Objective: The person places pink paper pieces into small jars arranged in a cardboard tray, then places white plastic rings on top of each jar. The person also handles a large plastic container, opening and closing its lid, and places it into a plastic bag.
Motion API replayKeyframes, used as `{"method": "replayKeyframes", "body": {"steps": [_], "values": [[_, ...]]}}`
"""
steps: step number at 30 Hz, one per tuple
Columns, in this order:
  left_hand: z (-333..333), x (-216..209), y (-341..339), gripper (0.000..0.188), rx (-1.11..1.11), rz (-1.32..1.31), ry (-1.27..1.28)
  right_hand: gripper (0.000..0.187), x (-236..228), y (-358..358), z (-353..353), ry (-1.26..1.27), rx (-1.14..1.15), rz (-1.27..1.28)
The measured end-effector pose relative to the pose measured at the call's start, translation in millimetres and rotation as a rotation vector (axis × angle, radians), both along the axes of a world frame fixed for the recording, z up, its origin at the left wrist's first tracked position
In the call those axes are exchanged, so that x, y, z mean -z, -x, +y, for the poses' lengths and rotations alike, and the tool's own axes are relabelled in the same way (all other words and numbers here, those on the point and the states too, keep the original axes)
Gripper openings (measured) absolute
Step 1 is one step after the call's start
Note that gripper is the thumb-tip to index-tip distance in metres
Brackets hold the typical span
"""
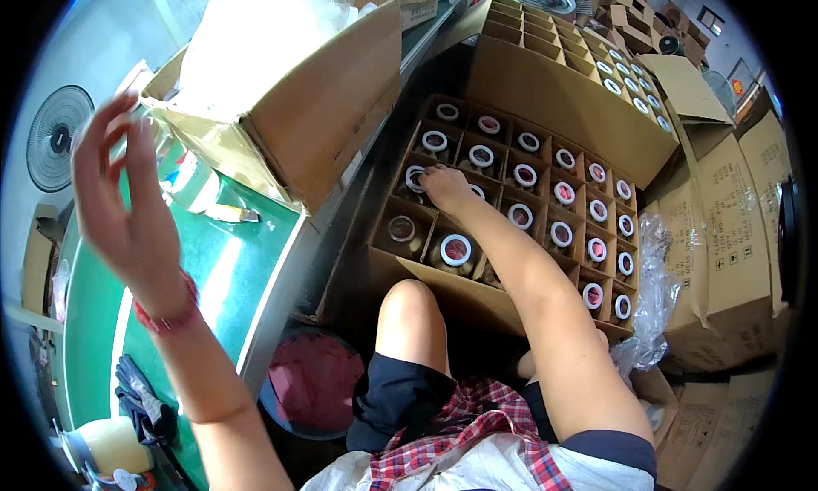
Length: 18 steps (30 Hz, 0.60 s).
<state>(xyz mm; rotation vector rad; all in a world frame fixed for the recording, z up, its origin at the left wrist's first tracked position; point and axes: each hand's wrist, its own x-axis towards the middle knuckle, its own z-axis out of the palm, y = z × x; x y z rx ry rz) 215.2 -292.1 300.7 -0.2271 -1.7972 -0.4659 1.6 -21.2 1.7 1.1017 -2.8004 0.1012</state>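
Note:
A divided carton stands before me, its cardboard cells filled with glass jars that have white-rimmed tops, several showing pink or red at the centre. My right hand reaches into a cell on the carton's left side, fingers closed at the rim of a glass jar; its fingertips are partly hidden. Raised over the green table on the left, my left hand has its fingers apart and holds nothing. A red band circles that wrist. Nearest to it is an open cardboard box with clear plastic inside.
Beyond stands a second divided carton, partly filled with jars. A blue tub with pink material sits by my leg. On the green table lie a brush and dark gloves. Flattened cartons lean at right, beside clear plastic.

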Motion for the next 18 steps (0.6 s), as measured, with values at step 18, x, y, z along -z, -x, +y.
{"method": "replayKeyframes", "body": {"steps": [18], "values": [[-57.4, -19.5, 164.5, 0.031, 0.066, -1.763, 0.282, 0.055, 7.4, 11.7, 0.3, -0.169, -0.089, -0.118]]}}
